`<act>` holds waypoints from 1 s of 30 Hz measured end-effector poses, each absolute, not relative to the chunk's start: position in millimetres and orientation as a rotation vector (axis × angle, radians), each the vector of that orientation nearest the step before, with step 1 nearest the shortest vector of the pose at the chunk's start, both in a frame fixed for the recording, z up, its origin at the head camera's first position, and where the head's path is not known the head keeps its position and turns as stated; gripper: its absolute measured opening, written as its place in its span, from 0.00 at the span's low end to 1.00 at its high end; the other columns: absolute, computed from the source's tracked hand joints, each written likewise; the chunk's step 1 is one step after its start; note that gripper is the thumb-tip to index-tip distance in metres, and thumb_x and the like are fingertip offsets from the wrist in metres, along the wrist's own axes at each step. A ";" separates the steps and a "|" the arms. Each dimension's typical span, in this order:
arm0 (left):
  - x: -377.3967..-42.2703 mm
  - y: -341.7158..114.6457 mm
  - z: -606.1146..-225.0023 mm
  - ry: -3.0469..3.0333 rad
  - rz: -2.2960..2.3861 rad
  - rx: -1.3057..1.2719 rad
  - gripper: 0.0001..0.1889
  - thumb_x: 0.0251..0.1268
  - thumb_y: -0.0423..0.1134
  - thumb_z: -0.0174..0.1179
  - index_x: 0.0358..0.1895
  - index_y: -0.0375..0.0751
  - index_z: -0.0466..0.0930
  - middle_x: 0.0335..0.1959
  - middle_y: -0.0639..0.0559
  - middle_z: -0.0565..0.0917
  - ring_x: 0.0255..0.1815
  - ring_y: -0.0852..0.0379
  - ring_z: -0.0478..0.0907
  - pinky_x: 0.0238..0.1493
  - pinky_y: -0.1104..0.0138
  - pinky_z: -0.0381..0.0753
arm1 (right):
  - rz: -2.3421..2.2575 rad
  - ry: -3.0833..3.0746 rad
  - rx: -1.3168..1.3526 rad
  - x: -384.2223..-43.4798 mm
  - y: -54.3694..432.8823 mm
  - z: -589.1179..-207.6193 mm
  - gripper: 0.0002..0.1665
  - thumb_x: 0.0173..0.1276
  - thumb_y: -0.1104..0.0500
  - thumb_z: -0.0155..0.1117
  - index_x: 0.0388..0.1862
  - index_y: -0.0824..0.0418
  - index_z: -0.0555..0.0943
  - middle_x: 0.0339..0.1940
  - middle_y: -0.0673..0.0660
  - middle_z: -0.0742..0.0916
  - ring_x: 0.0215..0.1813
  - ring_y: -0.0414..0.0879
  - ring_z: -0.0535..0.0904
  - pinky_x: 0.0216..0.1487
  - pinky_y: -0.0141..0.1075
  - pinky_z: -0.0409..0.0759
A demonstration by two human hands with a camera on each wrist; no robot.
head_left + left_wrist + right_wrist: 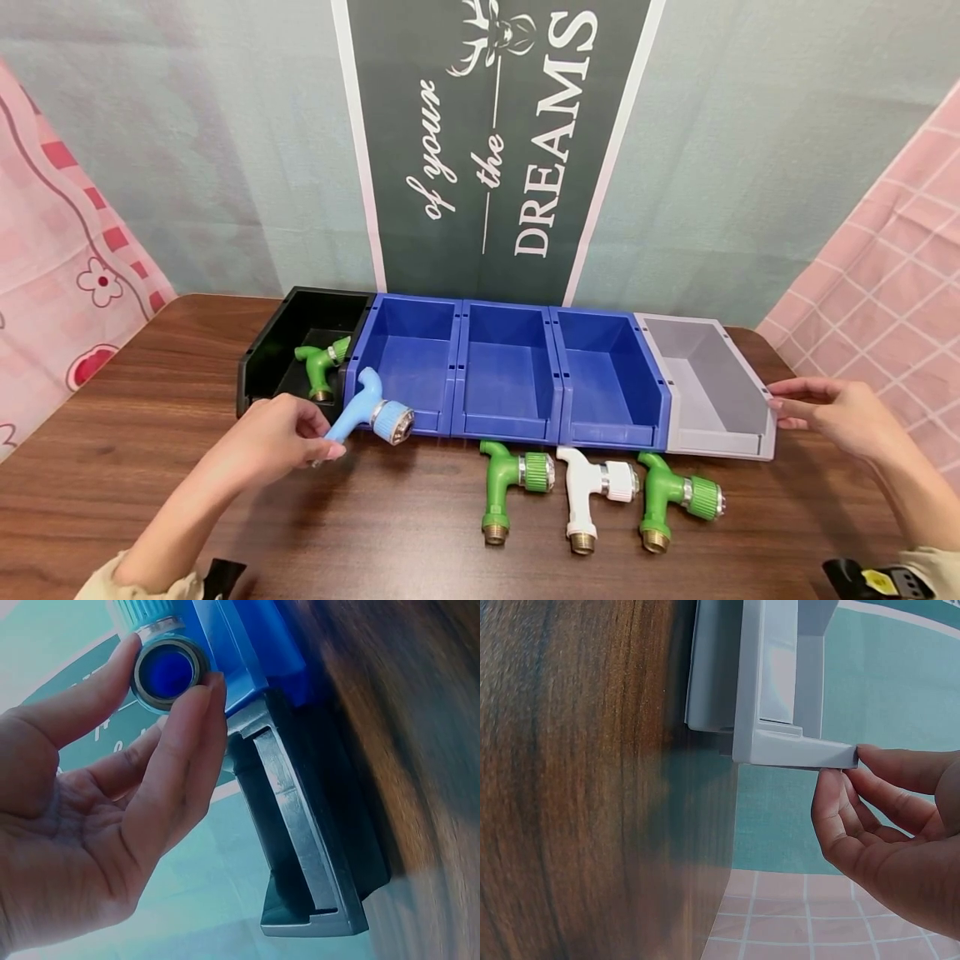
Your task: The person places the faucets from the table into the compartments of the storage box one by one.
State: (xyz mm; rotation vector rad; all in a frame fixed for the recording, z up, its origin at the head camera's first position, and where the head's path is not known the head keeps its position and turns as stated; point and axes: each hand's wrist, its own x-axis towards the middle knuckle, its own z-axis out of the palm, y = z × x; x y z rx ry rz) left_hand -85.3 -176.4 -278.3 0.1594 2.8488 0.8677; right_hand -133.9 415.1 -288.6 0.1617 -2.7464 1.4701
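Observation:
My left hand (281, 433) pinches a light blue plastic faucet (363, 404) by its inlet end, between thumb and fingertips. It is raised in front of the first blue bin, its ribbed knob to the right. In the left wrist view the inlet opening of the faucet (166, 673) faces the camera. My right hand (836, 412) holds the front right corner of the grey bin (723, 443) with its fingertips. A green faucet (318, 367) sits inside the black bin (262, 367). On the table lie a green faucet (497, 483), a white faucet (581, 496) and another green faucet (657, 496).
Three blue bins (405, 358) stand in a row between the black and grey bins on the brown wooden table (390, 533). Behind them hangs a grey-green cloth (480, 275) with lettering. Pink cloths (885, 275) hang at both sides.

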 end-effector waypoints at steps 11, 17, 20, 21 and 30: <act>-94.1 -167.9 -277.0 2.879 0.878 0.163 0.12 0.47 0.43 0.70 0.24 0.40 0.78 0.14 0.57 0.76 0.19 0.61 0.71 0.21 0.66 0.67 | 1.460 -2.744 0.158 -133.7 415.0 -289.2 0.20 0.61 0.71 0.59 0.30 0.43 0.81 0.26 0.43 0.84 0.26 0.39 0.81 0.27 0.32 0.79; -97.8 -157.9 -271.7 2.899 0.876 0.158 0.11 0.47 0.42 0.70 0.21 0.41 0.79 0.13 0.56 0.76 0.17 0.60 0.70 0.20 0.66 0.66 | 1.482 -2.736 0.146 -132.7 414.2 -288.5 0.20 0.61 0.71 0.59 0.30 0.42 0.82 0.26 0.43 0.84 0.25 0.39 0.81 0.27 0.31 0.79; -100.4 -152.2 -268.2 2.894 0.888 0.138 0.11 0.48 0.42 0.69 0.19 0.42 0.79 0.13 0.56 0.76 0.18 0.60 0.69 0.20 0.67 0.65 | 1.474 -2.741 0.137 -135.3 417.9 -291.5 0.19 0.61 0.70 0.60 0.31 0.43 0.82 0.26 0.43 0.84 0.26 0.39 0.82 0.27 0.32 0.79; -101.2 -150.7 -267.1 2.887 0.894 0.131 0.11 0.49 0.42 0.69 0.19 0.42 0.79 0.13 0.56 0.76 0.18 0.60 0.70 0.20 0.67 0.65 | 1.453 -2.749 0.117 -138.1 422.7 -296.3 0.18 0.61 0.68 0.61 0.31 0.42 0.81 0.27 0.42 0.84 0.26 0.39 0.82 0.28 0.33 0.80; -111.4 -140.9 -260.8 2.885 0.903 0.139 0.12 0.49 0.43 0.69 0.19 0.40 0.80 0.13 0.55 0.76 0.19 0.60 0.72 0.21 0.66 0.69 | 1.468 -2.748 0.143 -133.8 415.2 -288.8 0.21 0.61 0.70 0.60 0.30 0.41 0.81 0.26 0.43 0.84 0.26 0.39 0.81 0.27 0.32 0.79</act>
